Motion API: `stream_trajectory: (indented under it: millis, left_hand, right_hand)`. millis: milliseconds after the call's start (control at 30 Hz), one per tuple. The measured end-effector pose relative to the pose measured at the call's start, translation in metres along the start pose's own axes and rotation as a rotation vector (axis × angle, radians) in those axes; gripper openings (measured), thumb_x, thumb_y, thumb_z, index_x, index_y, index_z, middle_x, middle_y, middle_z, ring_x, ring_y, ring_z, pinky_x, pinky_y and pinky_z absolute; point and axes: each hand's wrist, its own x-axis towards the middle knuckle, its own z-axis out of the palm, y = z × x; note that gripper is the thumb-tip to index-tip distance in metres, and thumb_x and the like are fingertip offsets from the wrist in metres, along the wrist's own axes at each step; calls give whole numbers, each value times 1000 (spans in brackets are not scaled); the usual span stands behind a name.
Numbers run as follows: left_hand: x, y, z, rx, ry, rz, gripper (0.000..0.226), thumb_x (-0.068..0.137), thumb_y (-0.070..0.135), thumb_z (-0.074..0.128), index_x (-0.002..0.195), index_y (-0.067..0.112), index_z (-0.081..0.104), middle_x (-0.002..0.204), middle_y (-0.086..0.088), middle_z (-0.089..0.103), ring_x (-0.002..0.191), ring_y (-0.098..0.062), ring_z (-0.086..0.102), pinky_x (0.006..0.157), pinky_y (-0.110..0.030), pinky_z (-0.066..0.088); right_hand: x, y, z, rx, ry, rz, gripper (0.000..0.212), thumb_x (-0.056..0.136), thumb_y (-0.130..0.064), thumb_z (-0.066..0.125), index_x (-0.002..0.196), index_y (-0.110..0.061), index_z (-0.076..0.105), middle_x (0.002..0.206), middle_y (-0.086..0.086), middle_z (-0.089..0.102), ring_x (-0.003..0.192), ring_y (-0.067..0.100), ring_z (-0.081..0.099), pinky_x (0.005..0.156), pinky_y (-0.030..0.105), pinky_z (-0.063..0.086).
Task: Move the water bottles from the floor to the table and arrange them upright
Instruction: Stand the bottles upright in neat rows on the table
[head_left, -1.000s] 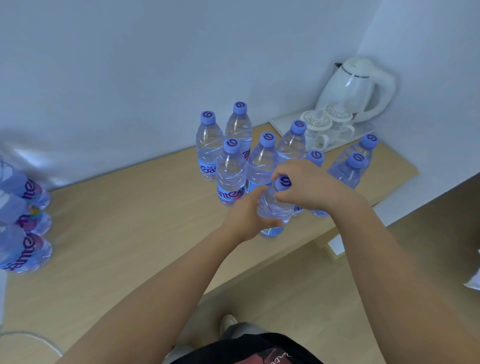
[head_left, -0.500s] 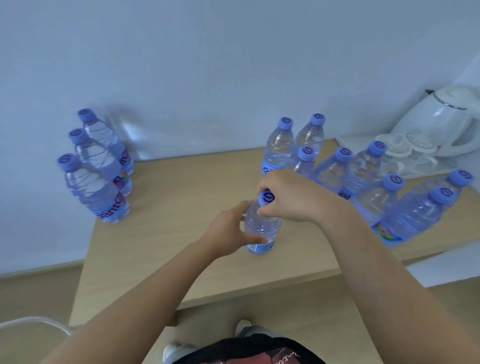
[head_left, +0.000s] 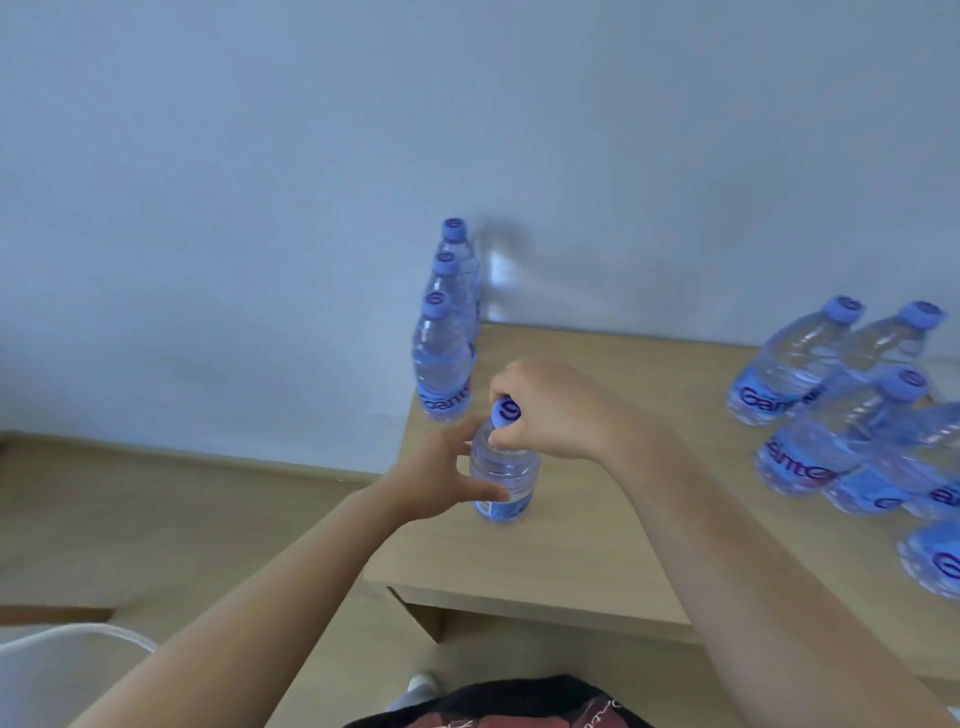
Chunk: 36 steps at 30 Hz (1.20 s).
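Pale blue wall (head_left: 260, 156); light wood table (head_left: 597, 545); beige floor (head_left: 130, 519).

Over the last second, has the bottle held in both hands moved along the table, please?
Yes. The held bottle has moved left along the table, away from the right cluster toward the three-bottle row.

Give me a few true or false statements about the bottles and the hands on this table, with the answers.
1. The right hand grips the held bottle at its cap. True.
2. The left hand rests flat on the table. False: it holds that bottle's body.
3. Three bottles stand in a line at the table's left edge. True.
4. The held bottle lies on its side. False: it is upright.
5. The bottle caps are red. False: they are blue.
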Motion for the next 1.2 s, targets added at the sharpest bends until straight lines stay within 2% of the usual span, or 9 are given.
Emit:
stream_trajectory:
  millis: [133, 267, 433, 533, 667, 800, 900, 1067, 1200]
  left_hand:
    - [-10, -22, -33, 7, 36, -23, 64, 61, 38, 81, 95, 73, 40, 99, 45, 55, 92, 29, 46, 64, -1, 41]
    - [-17, -35, -53, 8, 34, -24, 62, 61, 38, 81, 99, 68, 42, 99, 47, 53, 93, 28, 46, 66, 2, 40]
    - [-20, -38, -48, 114, 188, 64, 90, 57, 49, 80, 134, 41, 34, 115, 28, 42, 109, 5, 43, 86, -14, 32]
    - [-23, -32, -32, 85, 402, 71, 91, 49, 55, 79, 126, 34, 37, 108, 22, 41, 100, 0, 45, 81, -16, 34]
    - [-19, -32, -14, 6, 475, 0, 80, 50, 54, 80, 114, 23, 42, 106, 13, 45, 95, -5, 49, 76, -17, 38]
    - [-15, -39, -17, -24, 423, 21, 66, 52, 53, 80, 103, 26, 46, 102, 14, 51, 90, 0, 51, 71, -12, 39]
    - [-11, -42, -28, -18, 345, 64, 62, 56, 51, 78, 108, 31, 51, 105, 17, 56, 94, 2, 53, 77, -12, 40]
    - [-7, -42, -51, -70, 145, 131, 50, 67, 29, 78, 99, 55, 51, 106, 25, 61, 98, 16, 51, 74, 5, 34]
    - [-7, -46, -57, -14, 136, 99, 58, 57, 42, 81, 99, 60, 45, 108, 26, 50, 99, 14, 48, 74, -5, 34]
  right_hand:
    - [27, -31, 9, -5, 27, -50, 15, 78, -16, 58, 84, -2, 59, 74, 5, 46, 65, 19, 37, 49, 27, 23]
    - [43, -48, 14, -10, 6, -67, 13, 77, -22, 61, 79, -13, 52, 73, 0, 46, 70, 21, 45, 50, 27, 30]
    - [40, -46, 5, 112, -200, -112, 48, 76, -19, 64, 122, -27, 51, 103, -13, 47, 87, 10, 51, 68, 25, 45]
    - [39, -40, 0, 33, -183, -78, 43, 78, -8, 56, 116, -28, 55, 83, -15, 49, 65, 4, 47, 53, 22, 38]
    - [38, -35, 3, 102, -123, -60, 34, 79, -14, 59, 110, -28, 59, 76, -20, 50, 66, 1, 49, 53, 17, 37]
    - [39, -33, 6, 146, -84, -68, 23, 77, -18, 65, 97, -29, 60, 69, -18, 47, 59, -1, 45, 49, 7, 34]
    - [39, -35, 8, 123, -40, -46, 17, 76, -23, 67, 91, -21, 60, 68, -12, 48, 56, 5, 41, 47, 14, 30]
    - [42, -42, 12, 42, 31, 5, 30, 76, -29, 66, 87, -2, 59, 70, 4, 47, 61, 18, 38, 52, 28, 26]
    - [43, -48, 13, 33, 50, 23, 28, 77, -30, 64, 74, -8, 47, 69, 5, 40, 60, 19, 32, 49, 29, 20]
